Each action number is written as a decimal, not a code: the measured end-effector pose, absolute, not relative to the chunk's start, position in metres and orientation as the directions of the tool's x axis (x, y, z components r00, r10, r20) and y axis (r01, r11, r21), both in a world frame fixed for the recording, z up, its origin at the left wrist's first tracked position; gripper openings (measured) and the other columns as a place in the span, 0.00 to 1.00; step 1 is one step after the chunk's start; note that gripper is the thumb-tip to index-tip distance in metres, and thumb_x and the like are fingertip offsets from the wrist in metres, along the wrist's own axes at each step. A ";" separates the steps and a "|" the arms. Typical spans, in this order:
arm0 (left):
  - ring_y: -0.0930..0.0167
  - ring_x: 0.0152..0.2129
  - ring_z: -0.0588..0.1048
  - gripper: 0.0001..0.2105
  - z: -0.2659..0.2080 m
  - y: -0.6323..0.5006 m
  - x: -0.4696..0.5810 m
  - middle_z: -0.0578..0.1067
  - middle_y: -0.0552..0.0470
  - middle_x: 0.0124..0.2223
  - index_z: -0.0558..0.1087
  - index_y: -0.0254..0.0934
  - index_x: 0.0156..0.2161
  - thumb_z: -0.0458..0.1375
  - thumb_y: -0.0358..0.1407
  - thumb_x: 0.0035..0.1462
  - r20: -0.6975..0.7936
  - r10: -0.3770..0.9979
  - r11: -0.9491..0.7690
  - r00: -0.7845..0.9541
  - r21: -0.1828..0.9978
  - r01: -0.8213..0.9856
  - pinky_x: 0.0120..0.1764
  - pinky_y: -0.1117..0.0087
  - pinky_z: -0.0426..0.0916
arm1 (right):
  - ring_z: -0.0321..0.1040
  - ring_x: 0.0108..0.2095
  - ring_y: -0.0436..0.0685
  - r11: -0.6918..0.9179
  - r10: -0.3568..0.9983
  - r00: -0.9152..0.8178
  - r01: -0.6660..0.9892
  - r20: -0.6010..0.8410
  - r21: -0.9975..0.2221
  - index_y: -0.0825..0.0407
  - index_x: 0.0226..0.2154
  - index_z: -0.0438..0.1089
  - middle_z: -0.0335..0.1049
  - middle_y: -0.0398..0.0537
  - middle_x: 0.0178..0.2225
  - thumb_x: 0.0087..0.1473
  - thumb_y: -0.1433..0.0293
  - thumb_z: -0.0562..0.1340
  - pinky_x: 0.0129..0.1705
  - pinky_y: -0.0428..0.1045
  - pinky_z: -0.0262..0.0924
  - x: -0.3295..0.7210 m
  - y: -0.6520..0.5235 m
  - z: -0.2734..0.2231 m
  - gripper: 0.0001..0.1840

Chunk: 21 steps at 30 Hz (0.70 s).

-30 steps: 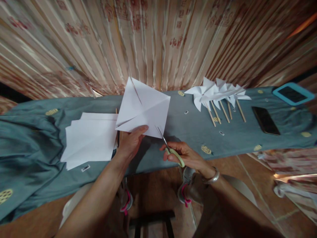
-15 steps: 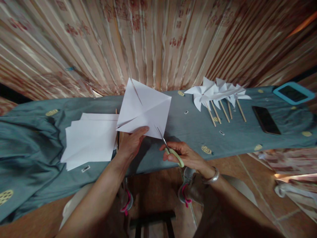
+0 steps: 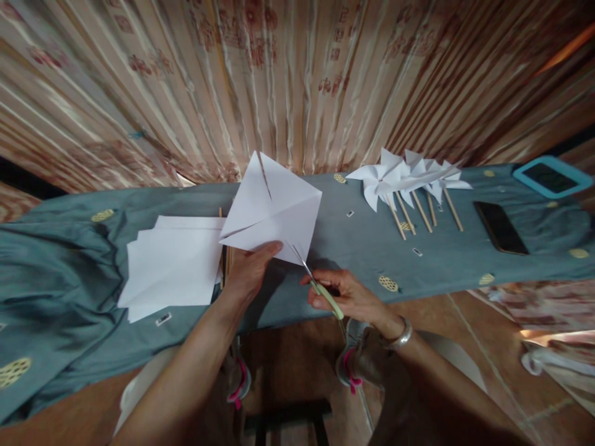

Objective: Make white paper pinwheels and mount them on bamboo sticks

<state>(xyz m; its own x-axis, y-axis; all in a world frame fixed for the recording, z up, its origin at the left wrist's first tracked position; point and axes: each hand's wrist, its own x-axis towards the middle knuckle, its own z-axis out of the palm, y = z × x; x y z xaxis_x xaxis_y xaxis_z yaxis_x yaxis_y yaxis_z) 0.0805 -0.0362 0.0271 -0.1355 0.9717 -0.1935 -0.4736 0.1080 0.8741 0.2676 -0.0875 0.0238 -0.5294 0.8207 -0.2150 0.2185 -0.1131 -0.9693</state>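
A square sheet of white paper (image 3: 279, 207) is pinched at its near edge by my left hand (image 3: 251, 267), thumb on top and fingers hidden beneath. Slits run inward from its far corner and its left corner. My right hand (image 3: 344, 294) is closed round the pale green handles of a pair of scissors (image 3: 320, 290). Their blades lie at the paper's near corner, pointing toward its middle. Left of the held sheet, a loose stack of white paper (image 3: 174, 263) rests on the cloth, with thin wooden sticks (image 3: 221, 260) partly hidden beside it.
Several white paper pinwheels (image 3: 409, 176) on sticks lie to the right. Beyond them are a dark phone (image 3: 501, 227) and a blue-framed device (image 3: 553, 176). A blue-green cloth (image 3: 357, 248) covers the narrow table, and a patterned curtain (image 3: 297, 87) hangs behind it.
The held paper has turned slightly, its far corner shifting right and its slit showing wider. The scissor blades have drawn closer together at the near corner, and the handles have closed somewhat.
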 end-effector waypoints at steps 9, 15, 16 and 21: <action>0.68 0.31 0.76 0.20 0.029 -0.038 0.080 0.79 0.52 0.34 0.76 0.36 0.36 0.70 0.29 0.31 -0.199 0.970 0.111 -0.140 0.874 -0.474 0.42 0.64 0.70 | 0.59 0.25 0.48 -0.107 0.832 -0.519 0.198 -0.197 -0.974 0.54 0.41 0.71 0.66 0.41 0.25 0.50 0.54 0.66 0.28 0.45 0.55 0.268 -0.088 0.019 0.23; 0.66 0.32 0.76 0.17 0.029 -0.037 0.079 0.79 0.51 0.33 0.76 0.36 0.34 0.70 0.30 0.32 -0.203 0.968 0.112 -0.148 0.877 -0.466 0.42 0.62 0.70 | 0.59 0.24 0.47 -0.119 0.839 -0.507 0.186 -0.199 -0.975 0.54 0.41 0.71 0.66 0.40 0.25 0.49 0.54 0.66 0.28 0.45 0.55 0.266 -0.088 0.017 0.23; 0.66 0.32 0.76 0.18 0.029 -0.037 0.079 0.79 0.51 0.33 0.76 0.36 0.34 0.70 0.30 0.32 -0.202 0.967 0.110 -0.153 0.879 -0.464 0.42 0.62 0.70 | 0.58 0.24 0.47 -0.129 0.839 -0.504 0.182 -0.206 -0.975 0.54 0.41 0.71 0.66 0.40 0.25 0.48 0.54 0.67 0.27 0.45 0.55 0.266 -0.088 0.017 0.23; 0.66 0.33 0.76 0.23 0.028 -0.037 0.079 0.79 0.50 0.36 0.75 0.36 0.39 0.70 0.29 0.32 -0.185 0.969 0.088 -0.165 0.880 -0.466 0.42 0.62 0.70 | 0.57 0.24 0.47 -0.154 0.844 -0.485 0.191 -0.230 -0.969 0.54 0.41 0.72 0.64 0.39 0.24 0.46 0.55 0.68 0.26 0.45 0.54 0.265 -0.088 0.015 0.23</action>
<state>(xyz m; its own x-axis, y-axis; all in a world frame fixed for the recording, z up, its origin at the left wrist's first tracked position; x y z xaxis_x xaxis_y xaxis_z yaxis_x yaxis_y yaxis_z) 0.0788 -0.0371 0.0281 -0.1650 0.9688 -0.1847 -0.4661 0.0884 0.8803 0.2655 -0.0881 0.0148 -0.4845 0.8441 -0.2298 0.1908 -0.1544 -0.9694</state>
